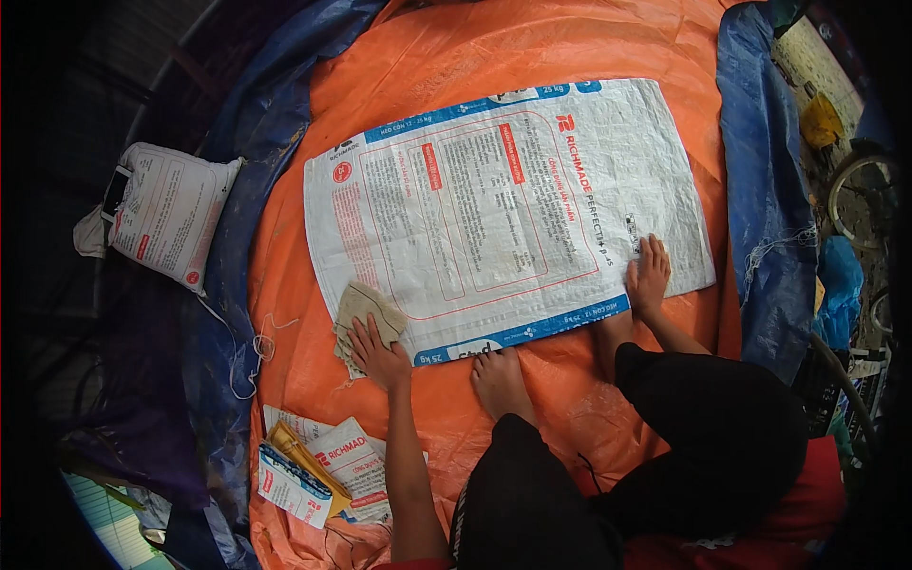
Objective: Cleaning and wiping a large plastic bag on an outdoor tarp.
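Note:
A large white woven sack [399,237] with blue bands and red and black print lies flat on an orange tarp. Over its near left corner rests a folded beige cloth [366,309]. My left hand [380,361] lies on this cloth with its fingers spread. At the sack's near right part, my right hand [650,277] rests flat, fingers stretched out and nothing in them. My bare feet stand by the near edge of the sack, between the two hands.
Cut or folded pieces of printed sack [294,480] lie beside my left forearm. A stuffed white sack [176,214] sits at the left on a blue tarp [233,171], with loose white string [264,344] nearby. The orange tarp [570,418] is wrinkled. A blue plastic bag [840,285] lies at the far right.

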Demonstrator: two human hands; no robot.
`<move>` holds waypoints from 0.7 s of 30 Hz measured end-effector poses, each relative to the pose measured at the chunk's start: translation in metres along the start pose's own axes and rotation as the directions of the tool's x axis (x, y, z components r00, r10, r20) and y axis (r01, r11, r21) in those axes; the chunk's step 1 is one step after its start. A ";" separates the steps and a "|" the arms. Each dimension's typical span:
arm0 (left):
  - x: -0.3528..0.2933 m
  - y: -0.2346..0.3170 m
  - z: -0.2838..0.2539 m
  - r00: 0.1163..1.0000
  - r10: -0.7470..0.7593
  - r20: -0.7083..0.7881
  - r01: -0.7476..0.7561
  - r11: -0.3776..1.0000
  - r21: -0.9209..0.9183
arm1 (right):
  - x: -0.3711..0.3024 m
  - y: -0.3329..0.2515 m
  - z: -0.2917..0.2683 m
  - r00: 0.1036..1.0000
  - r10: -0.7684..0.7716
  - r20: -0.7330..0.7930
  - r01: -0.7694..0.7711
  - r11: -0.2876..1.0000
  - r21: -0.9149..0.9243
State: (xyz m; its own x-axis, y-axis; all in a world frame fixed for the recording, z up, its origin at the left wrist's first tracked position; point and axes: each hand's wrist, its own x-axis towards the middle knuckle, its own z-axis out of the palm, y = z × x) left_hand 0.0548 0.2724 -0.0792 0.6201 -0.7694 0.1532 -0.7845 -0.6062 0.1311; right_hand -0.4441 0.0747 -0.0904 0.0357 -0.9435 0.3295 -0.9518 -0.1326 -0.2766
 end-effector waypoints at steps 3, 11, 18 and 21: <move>0.000 0.003 -0.002 1.000 -0.005 0.010 0.005 1.000 -0.008 | -0.001 0.002 0.000 1.000 0.001 -0.001 -0.001 1.000 -0.001; 0.000 -0.001 0.001 1.000 0.005 -0.003 -0.005 1.000 0.001 | 0.000 0.000 0.000 1.000 0.007 0.003 -0.007 1.000 0.004; -0.001 0.000 0.000 1.000 -0.005 0.015 0.005 1.000 0.007 | -0.001 0.000 0.001 1.000 0.006 -0.001 -0.006 1.000 -0.008; -0.001 0.000 0.000 1.000 -0.001 0.009 0.001 1.000 0.001 | 0.000 0.000 0.001 1.000 0.012 0.001 -0.012 1.000 -0.004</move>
State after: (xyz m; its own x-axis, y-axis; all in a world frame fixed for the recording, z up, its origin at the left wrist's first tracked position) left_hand 0.0547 0.2730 -0.0790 0.6210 -0.7704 0.1445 -0.7837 -0.6074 0.1299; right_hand -0.4437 0.0749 -0.0911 0.0246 -0.9455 0.3248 -0.9533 -0.1200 -0.2771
